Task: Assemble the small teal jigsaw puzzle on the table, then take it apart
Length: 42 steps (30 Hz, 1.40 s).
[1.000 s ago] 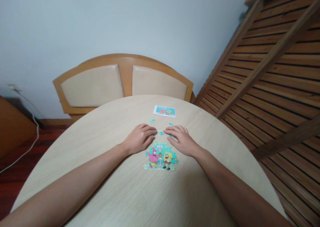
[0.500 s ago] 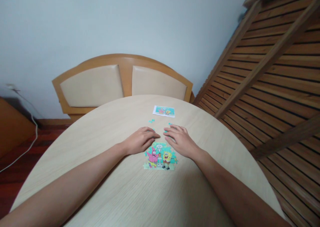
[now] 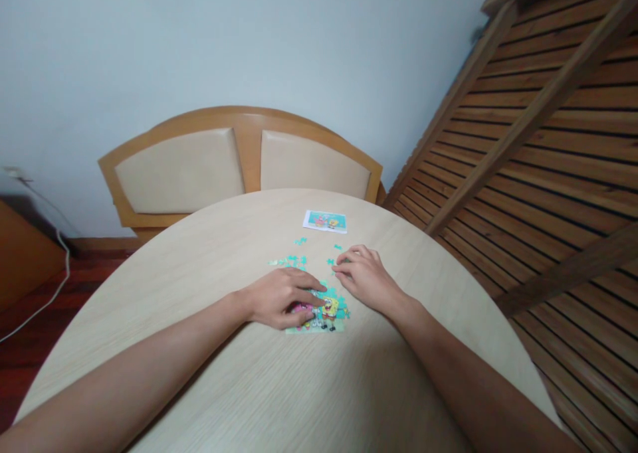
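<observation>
A partly joined jigsaw puzzle of cartoon figures on a teal ground lies flat in front of me. My left hand rests over its left and upper part, fingers spread and pressing on it, hiding much of the pink figure. Just beyond the puzzle's upper right corner is my right hand, its thumb and fingers drawn together at a small teal puzzle piece, mostly covered by the fingertips. Close by lie two loose teal pieces, one at the fingers and one farther off.
Several loose pieces lie beyond my left hand, with a small teal cluster farther back. A printed picture card sits near the far side of the round wooden table. Behind stands a padded headboard; slatted wood leans at right.
My left hand has moved nearer and right, onto the puzzle, uncovering loose pieces behind it. My right hand has shifted slightly right, and its fingers have drawn together.
</observation>
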Motion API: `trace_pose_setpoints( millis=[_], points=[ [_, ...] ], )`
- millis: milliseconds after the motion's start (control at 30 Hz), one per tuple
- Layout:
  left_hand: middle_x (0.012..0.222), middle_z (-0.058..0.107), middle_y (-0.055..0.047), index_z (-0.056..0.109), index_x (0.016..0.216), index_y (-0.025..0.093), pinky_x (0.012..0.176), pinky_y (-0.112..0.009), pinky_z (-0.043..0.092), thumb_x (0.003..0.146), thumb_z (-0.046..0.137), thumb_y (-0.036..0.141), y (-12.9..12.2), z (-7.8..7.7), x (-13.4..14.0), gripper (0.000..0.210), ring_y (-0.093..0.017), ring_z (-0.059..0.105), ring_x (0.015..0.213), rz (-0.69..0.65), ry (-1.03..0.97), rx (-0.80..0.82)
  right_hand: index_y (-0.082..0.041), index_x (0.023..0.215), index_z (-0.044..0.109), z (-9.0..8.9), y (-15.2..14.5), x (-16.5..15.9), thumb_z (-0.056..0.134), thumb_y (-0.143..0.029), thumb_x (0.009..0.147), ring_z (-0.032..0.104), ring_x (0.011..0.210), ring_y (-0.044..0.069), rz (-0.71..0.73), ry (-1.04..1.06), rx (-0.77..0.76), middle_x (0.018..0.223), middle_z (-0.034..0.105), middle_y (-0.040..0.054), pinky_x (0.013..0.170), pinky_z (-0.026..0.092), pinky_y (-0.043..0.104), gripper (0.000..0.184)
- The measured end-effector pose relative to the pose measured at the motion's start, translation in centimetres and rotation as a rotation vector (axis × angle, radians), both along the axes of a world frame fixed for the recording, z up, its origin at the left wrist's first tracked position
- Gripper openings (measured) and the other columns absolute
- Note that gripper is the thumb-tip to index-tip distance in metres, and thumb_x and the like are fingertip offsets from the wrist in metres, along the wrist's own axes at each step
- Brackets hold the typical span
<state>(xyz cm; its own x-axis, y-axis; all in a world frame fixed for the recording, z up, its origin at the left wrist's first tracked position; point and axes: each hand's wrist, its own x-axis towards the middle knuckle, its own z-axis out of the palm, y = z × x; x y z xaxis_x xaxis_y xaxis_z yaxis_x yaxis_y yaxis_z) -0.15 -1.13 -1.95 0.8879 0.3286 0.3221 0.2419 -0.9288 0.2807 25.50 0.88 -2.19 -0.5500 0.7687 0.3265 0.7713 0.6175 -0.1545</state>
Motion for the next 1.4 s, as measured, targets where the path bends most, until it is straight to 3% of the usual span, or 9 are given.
trace_pose_setpoints(
  millis=[200,433,600,700,900,1100,1400],
  points=[
    [0.13,0.066,-0.011,0.069,0.124,0.025,0.105,-0.043,0.048,0.098,0.049,0.031,0.5,-0.2,-0.3,0.032,-0.026,0.063,0.118,0.116,0.031,0.038,-0.024,0.085,0.078,1.3,-1.2,0.8,0.067,-0.022,0.088,0.058,0.103,0.031,-0.116,-0.057,-0.1,0.094,0.076,0.009,0.086,0.038,0.045,0.011],
    [0.131,0.066,-0.01,0.067,0.126,0.026,0.107,-0.042,0.047,0.098,0.051,0.031,0.6,-0.5,-0.3,0.033,-0.026,0.062,0.12,0.107,0.015,0.034,-0.023,0.076,0.073,2.7,-2.6,1.2,0.068,-0.019,0.078,0.067,0.087,0.027,-0.239,-0.078,-0.322,0.085,0.076,0.0064,0.08,0.04,0.037,0.007],
    [0.133,0.064,-0.011,0.066,0.129,0.025,0.108,-0.042,0.046,0.099,0.05,0.033,0.6,-0.6,-0.3,0.035,-0.026,0.061,0.121,0.101,0.031,0.032,-0.022,0.08,0.071,3.3,-3.1,1.2,0.067,-0.016,0.074,0.064,0.068,0.018,-0.228,0.0,-0.481,0.076,0.073,0.0014,0.065,0.04,0.029,0.009],
    [0.134,0.063,-0.011,0.066,0.129,0.023,0.109,-0.041,0.046,0.099,0.049,0.033,0.6,-0.5,-0.3,0.035,-0.026,0.06,0.123,0.106,0.056,0.031,-0.021,0.087,0.072,3.0,-2.9,1.5,0.066,-0.02,0.076,0.062,0.065,0.016,-0.17,0.126,-0.606,0.074,0.072,0.0007,0.06,0.04,0.026,0.012],
    [0.135,0.063,-0.011,0.065,0.129,0.023,0.109,-0.041,0.046,0.099,0.049,0.034,0.6,-0.5,-0.3,0.036,-0.026,0.06,0.123,0.109,0.066,0.042,-0.016,0.082,0.069,2.6,-2.7,1.6,0.067,-0.029,0.076,0.057,0.059,0.015,-0.075,0.264,-0.871,0.067,0.067,0.0,0.054,0.039,0.024,0.014],
    [0.133,0.064,-0.012,0.067,0.126,0.022,0.109,-0.041,0.046,0.098,0.051,0.031,0.6,-0.4,-0.2,0.034,-0.026,0.061,0.122,0.095,0.035,0.054,-0.015,0.082,0.066,2.8,-3.2,0.7,0.067,-0.028,0.076,0.055,0.059,0.013,-0.096,0.284,-0.903,0.066,0.066,0.0,0.053,0.038,0.022,0.015],
    [0.131,0.065,-0.013,0.067,0.125,0.02,0.107,-0.043,0.048,0.097,0.053,0.032,0.8,-0.7,-0.2,0.034,-0.027,0.062,0.12,0.085,0.024,0.078,-0.014,0.076,0.069,2.6,-3.3,0.3,0.063,-0.023,0.07,0.056,0.059,0.013,-0.181,0.183,-0.834,0.067,0.068,0.0008,0.049,0.035,0.021,0.012]
  ],
)
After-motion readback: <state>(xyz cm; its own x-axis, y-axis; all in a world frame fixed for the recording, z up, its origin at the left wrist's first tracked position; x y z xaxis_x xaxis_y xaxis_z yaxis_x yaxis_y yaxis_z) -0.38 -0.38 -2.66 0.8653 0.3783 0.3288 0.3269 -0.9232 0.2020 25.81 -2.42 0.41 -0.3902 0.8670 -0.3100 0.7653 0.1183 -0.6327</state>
